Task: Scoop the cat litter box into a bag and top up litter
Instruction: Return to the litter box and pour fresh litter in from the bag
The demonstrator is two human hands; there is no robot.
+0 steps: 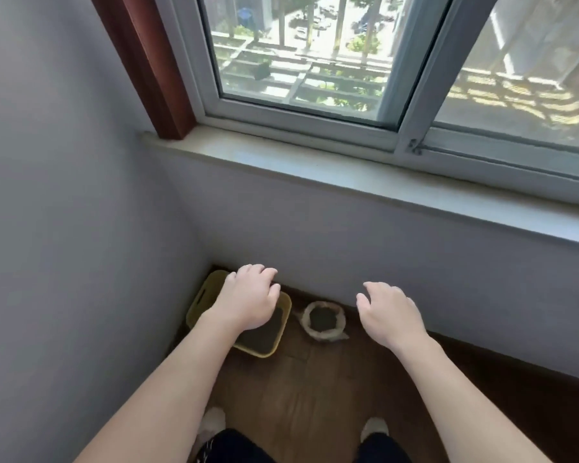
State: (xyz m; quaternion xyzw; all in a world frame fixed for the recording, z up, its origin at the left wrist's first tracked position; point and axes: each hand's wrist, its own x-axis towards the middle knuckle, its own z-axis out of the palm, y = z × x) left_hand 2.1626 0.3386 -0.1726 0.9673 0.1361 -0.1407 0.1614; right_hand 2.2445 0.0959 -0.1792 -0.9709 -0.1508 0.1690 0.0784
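Note:
A yellow litter box (201, 300) with dark litter inside stands on the floor in the corner, partly hidden by my left hand (248, 300). To its right sits an open white bag (323, 332) with dark litter showing in its rolled-down mouth. My left hand hovers high above the box, fingers spread, holding nothing. My right hand (390, 314) hangs in the air to the right of the bag, also spread and empty. No scoop is in view.
Grey walls (64, 228) close the corner on the left and ahead, under a window sill (348, 177). The floor (298, 396) is dark wood. My two feet in light slippers (375, 427) stand near the bottom edge.

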